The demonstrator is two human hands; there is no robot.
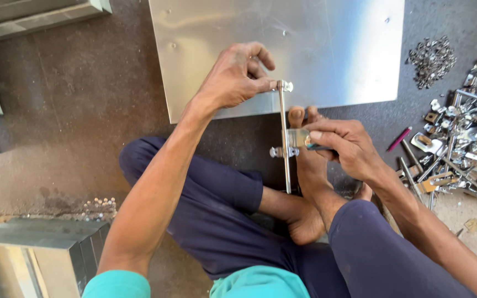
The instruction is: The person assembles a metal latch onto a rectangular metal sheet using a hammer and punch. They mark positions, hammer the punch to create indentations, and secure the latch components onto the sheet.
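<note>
Holding: left hand (237, 77) pinches the top end of a slim metal rod (286, 138), fingers closed on it at the near edge of the steel sheet (282, 44).
Right hand: right hand (346, 144) grips a small metal bracket (296, 138) fitted across the rod's middle, fingers closed.
Rod position: upright, from the sheet's near edge down over the person's bare foot (305, 160).
Underneath: the foot and crossed legs in dark trousers lie right behind the rod.
Right side: heap of metal latch parts (465, 143) on the floor, a pile of small fasteners (432, 60) above it, a pink pen (399, 138) between.
Left side: steel box (40, 248) near the bottom-left corner, with small loose rivets (99, 208) just beside it.
</note>
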